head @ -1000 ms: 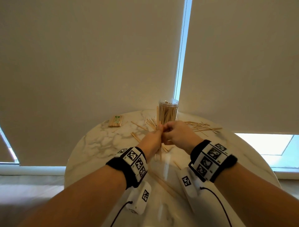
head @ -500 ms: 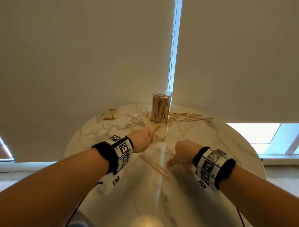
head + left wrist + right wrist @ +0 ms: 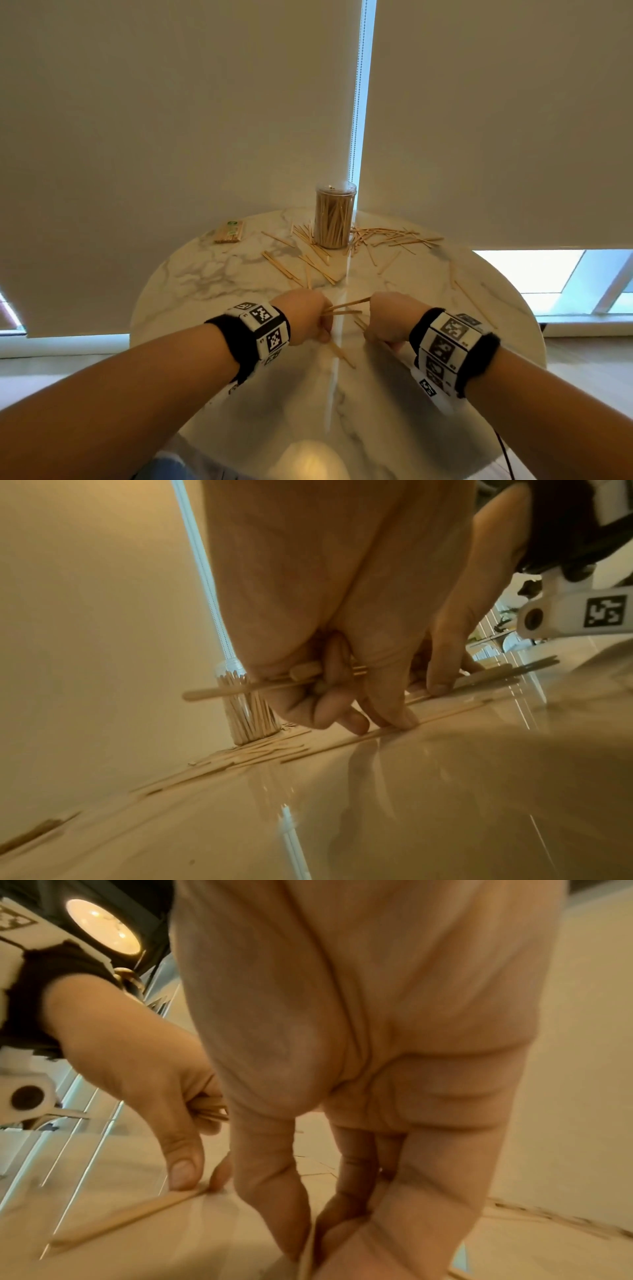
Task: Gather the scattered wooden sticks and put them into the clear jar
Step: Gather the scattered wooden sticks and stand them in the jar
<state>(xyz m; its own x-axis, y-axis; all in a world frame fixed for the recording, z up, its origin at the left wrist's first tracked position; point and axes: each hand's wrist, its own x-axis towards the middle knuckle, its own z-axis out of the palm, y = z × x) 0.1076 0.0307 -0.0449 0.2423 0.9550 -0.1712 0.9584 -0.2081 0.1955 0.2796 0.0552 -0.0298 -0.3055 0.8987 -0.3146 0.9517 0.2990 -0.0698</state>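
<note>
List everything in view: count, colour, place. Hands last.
clear jar: one, clear, packed with tan sticks, upright at table's far edge.
loose sticks: many, tan, scattered around the jar and toward the hands.
banded stick bundle: one, tan, far left of table.
table: one, white marble, round.
blinds: two, beige, behind table.
wrist bands: two, black with white marker tags.
left hand: grips several sticks, thumb and fingertip on one lying on the table.
right hand: fingers curled, pinching a stick at the table.
</note>
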